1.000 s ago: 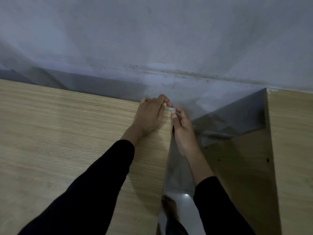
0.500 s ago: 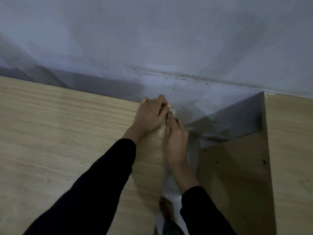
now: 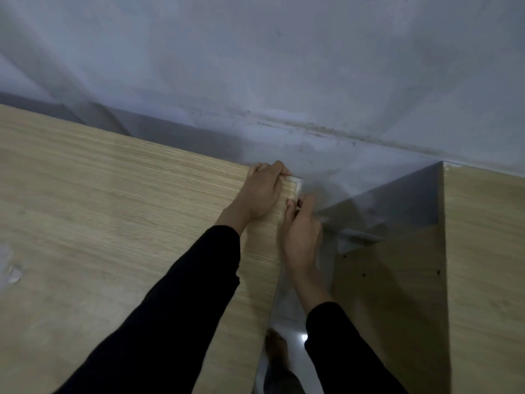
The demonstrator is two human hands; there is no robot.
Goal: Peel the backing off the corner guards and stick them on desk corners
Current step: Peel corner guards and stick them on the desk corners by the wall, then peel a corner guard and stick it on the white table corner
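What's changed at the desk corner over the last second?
The right hand drew back a little along the side edge of the desk, towards the person, uncovering the pale corner guard on the corner. The left hand stayed put, fingers curled over the far edge beside the guard. The desk is unchanged.

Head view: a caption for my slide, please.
Left hand and right hand hold a corner guard on the desk corner.
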